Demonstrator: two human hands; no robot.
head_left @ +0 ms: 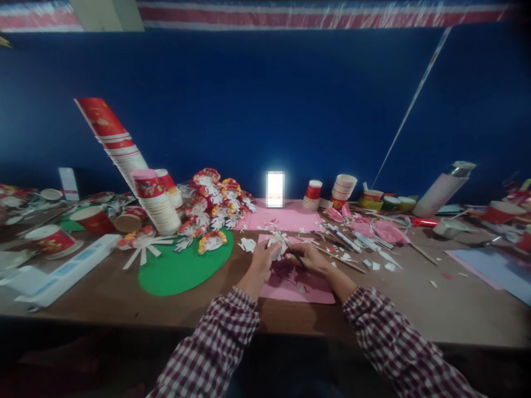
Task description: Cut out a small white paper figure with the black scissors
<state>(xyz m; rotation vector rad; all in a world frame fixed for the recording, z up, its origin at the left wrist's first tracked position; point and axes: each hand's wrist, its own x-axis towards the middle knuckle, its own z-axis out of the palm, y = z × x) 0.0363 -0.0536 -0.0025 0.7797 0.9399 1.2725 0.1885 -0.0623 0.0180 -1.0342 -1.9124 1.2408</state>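
Observation:
In the middle of the head view, my left hand is closed on a piece of white paper. My right hand is wrapped around dark-handled scissors, whose blades point toward the paper; whether they touch it is hard to make out. Beneath both hands lies a pink sheet with small scraps on it. More cut white paper rests just left of the fingers. A green oval sheet is on the table to the left, with a heap of decorated paper cutouts behind it.
Leaning stacks of red paper cups rise at the left, near a long white box. A bright, blurred-out screen stands at the back. Pens, sticks and paper scraps lie to the right. Blue-white sheets are at far right.

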